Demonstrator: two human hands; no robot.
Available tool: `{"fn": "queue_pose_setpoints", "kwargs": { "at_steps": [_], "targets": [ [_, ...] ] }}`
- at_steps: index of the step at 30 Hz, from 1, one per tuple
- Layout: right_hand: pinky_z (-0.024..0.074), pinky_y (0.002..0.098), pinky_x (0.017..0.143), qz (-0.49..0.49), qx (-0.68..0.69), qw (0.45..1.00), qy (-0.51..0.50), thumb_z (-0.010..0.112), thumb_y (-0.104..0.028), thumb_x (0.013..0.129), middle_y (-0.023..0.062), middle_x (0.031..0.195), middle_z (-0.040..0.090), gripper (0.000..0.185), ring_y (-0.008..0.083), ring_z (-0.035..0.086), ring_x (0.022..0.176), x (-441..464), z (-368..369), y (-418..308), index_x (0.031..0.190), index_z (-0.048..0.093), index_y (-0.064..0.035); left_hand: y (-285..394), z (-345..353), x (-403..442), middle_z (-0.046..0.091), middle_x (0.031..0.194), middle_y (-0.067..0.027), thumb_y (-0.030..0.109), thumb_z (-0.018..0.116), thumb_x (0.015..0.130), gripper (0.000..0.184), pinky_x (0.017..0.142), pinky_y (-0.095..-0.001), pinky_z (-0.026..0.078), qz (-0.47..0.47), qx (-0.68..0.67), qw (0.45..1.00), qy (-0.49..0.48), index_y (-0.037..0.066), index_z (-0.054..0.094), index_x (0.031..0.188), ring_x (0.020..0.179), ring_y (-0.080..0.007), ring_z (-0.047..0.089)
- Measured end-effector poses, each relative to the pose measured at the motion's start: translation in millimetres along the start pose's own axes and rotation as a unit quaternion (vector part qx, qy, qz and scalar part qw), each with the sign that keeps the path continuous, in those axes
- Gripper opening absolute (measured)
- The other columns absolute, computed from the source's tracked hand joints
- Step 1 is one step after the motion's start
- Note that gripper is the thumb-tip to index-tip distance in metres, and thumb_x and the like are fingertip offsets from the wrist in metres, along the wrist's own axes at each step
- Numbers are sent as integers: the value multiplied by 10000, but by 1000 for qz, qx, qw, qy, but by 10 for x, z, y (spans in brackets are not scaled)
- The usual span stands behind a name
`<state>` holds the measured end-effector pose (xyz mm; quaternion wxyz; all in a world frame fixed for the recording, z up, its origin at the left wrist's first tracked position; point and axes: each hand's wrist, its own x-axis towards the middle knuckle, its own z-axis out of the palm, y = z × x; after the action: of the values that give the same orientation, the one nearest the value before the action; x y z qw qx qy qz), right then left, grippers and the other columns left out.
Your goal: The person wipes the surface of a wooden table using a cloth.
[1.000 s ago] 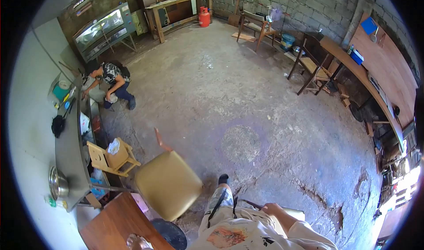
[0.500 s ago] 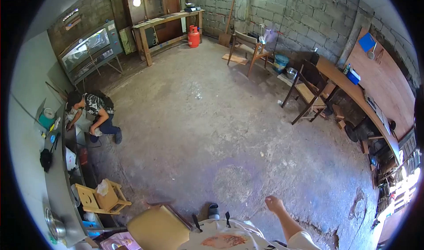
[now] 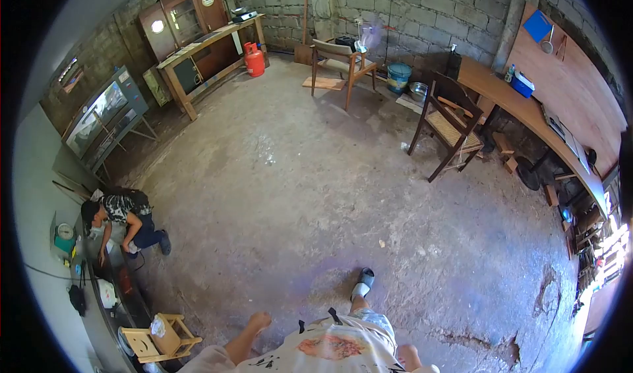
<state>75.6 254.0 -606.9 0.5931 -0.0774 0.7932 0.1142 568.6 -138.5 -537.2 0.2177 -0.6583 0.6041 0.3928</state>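
My left hand (image 3: 259, 321) hangs in front of my left side, fingers curled, over the concrete floor (image 3: 277, 201); nothing shows in it. Low at my right hip is my right hand (image 3: 409, 358), partly cut off by the frame's bottom and my shirt; its fingers are hard to make out. Between the hands is my light shirt (image 3: 333, 346) with an orange print. One foot in a dark sandal (image 3: 363, 282) is stretched forward on the floor.
At the left, a person (image 3: 125, 218) crouches by a low counter; a small wooden chair (image 3: 161, 339) stands nearer. Farther off are a workbench (image 3: 178, 58), a red gas cylinder (image 3: 254, 60) and an armchair (image 3: 346, 66). Right: a dark chair (image 3: 450, 126) beside a long desk (image 3: 521, 109).
The view has shifted forward and turned right. The gold seat has left the frame. My left hand has come into view in front; my right hand has swung back to my hip. A sandalled foot has stepped forward.
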Motion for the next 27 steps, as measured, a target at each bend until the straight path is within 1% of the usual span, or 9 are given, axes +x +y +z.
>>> {"fn": "queue_pose_setpoints", "kwargs": {
  "at_steps": [4, 8, 11, 13, 18, 21, 22, 24, 27],
  "targets": [
    [603, 439, 802, -102, -34, 993, 39, 569, -307, 935, 142, 1064, 774, 332, 292, 759, 939, 47, -710, 28, 1109, 776, -114, 910, -165, 257, 680, 1280, -252, 340, 524, 906, 473, 1007, -487, 519, -9, 19, 998, -59, 86, 700, 1265, 1180, -408, 669],
    [611, 433, 798, -255, -366, 888, 109, 623, -317, 908, 132, 1021, 781, 314, 297, 764, 909, 405, -1832, -356, 1104, 782, -129, 2070, -307, 439, 709, 1213, -251, 488, 537, 934, 570, 890, -450, 572, 55, -15, 986, -155, 78, 678, 1304, 1063, -363, 720],
    [589, 458, 859, -166, -24, 961, 219, 620, -349, 912, 165, 1037, 771, 320, 336, 743, 975, 575, -2656, -1021, 1102, 779, -147, 2434, -177, 861, 737, 1099, -223, 590, 538, 932, 663, 793, -433, 596, 110, -71, 984, -124, 42, 683, 1277, 938, -327, 743],
    [574, 475, 899, -147, 191, 937, 252, 618, -371, 915, 187, 1047, 763, 324, 362, 730, 1019, 699, -3130, -1435, 1100, 778, -159, 2660, -274, 1084, 748, 1034, -200, 614, 543, 927, 690, 756, -428, 602, 107, -81, 984, -113, 21, 691, 1249, 869, -309, 745],
    [556, 495, 924, -192, 230, 910, 286, 596, -408, 925, 226, 1059, 749, 339, 421, 703, 1063, 471, -4120, -2545, 1106, 777, -186, 2993, -685, 1717, 758, 985, -154, 567, 586, 921, 613, 762, -405, 608, 64, -31, 982, -172, 43, 714, 1212, 855, -268, 742],
    [572, 345, 546, -224, 223, 900, 301, 691, -295, 907, 117, 890, 747, 338, 205, 740, 752, 1108, -4259, -2899, 1186, 734, -108, 2945, -713, 2499, 765, 991, -134, 497, 615, 919, 521, 809, -386, 607, 105, 108, 979, -136, 79, 724, 1210, 885, -242, 736],
    [573, 393, 674, -257, 24, 922, 289, 672, -294, 906, 146, 991, 740, 312, 258, 727, 875, 1133, -4293, -3046, 1146, 748, -109, 3024, -958, 2539, 765, 993, -136, 465, 615, 920, 488, 818, -385, 602, 90, 33, 984, -148, 85, 728, 1204, 888, -242, 733],
    [576, 489, 931, -292, -372, 850, 231, 635, -293, 905, 202, 1194, 727, 280, 363, 699, 1122, 1156, -4413, -3356, 1067, 776, -112, 3352, -1565, 2571, 767, 996, -139, 402, 614, 921, 427, 837, -383, 590, 60, -120, 976, -171, 97, 737, 1193, 895, -241, 727],
    [594, 473, 917, -301, -133, 925, 192, 641, -235, 894, 171, 1241, 719, 246, 332, 700, 1138, 1008, -4428, -3907, 1043, 779, -97, 3679, -2187, 3089, 769, 1015, -131, 366, 627, 923, 387, 819, -381, 581, 190, -75, 970, -132, 92, 747, 1168, 883, -231, 723]
  ]
}}
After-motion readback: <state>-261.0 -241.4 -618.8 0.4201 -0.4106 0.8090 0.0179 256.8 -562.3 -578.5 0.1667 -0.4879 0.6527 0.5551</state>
